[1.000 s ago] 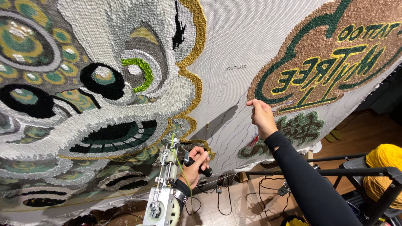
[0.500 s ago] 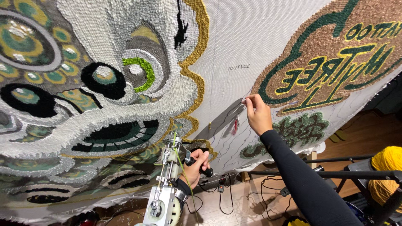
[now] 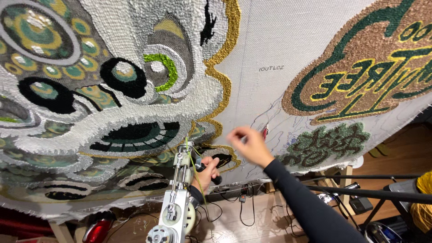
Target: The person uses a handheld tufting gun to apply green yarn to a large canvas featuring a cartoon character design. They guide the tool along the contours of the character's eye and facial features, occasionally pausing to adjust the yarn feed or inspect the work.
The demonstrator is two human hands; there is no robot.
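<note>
The left hand (image 3: pixel 207 172) is wrapped tight around the black handle of a white tufting gun (image 3: pixel 177 202), whose tip meets the stretched backing cloth (image 3: pixel 270 40) near its lower edge, beside the gold outline of a tufted lion-head design (image 3: pixel 112 90). The right hand (image 3: pixel 249 145) hovers blurred before bare cloth; it seems loosely curled, though its grip cannot be told. A yellow yarn cone (image 3: pixel 424 202) sits far right.

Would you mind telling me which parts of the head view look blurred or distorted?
In the head view, the right hand is smeared by motion blur; the left hand on the white metal tufting gun is sharper; the tufted multicoloured rug canvas stays crisp, evenly lit, slightly bowed by the wide lens.
</note>
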